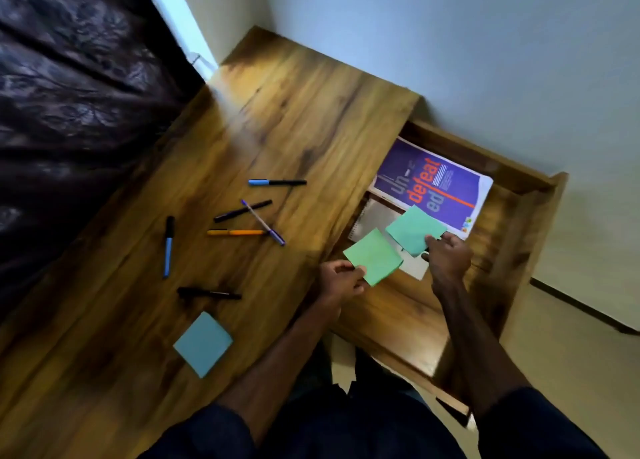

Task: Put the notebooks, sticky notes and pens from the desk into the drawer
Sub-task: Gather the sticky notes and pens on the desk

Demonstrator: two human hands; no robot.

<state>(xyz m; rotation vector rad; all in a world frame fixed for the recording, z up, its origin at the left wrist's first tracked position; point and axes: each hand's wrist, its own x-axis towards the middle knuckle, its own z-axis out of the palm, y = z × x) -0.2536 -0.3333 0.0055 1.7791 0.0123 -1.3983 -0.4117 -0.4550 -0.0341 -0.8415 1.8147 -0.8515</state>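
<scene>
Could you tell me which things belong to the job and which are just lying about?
Job: left hand with green sticky pad, right hand with second green pad, blue pad, six pens, purple notebook, spiral notebook, drawer.
Lying about: dark upholstery.

A purple notebook lying in the drawer carries the only readable words. Its cover title is broken over three lines: "un-" in pale letters, "defeat" in orange, "ed" in pale blue. Small print beside the title is too blurred to read.
</scene>
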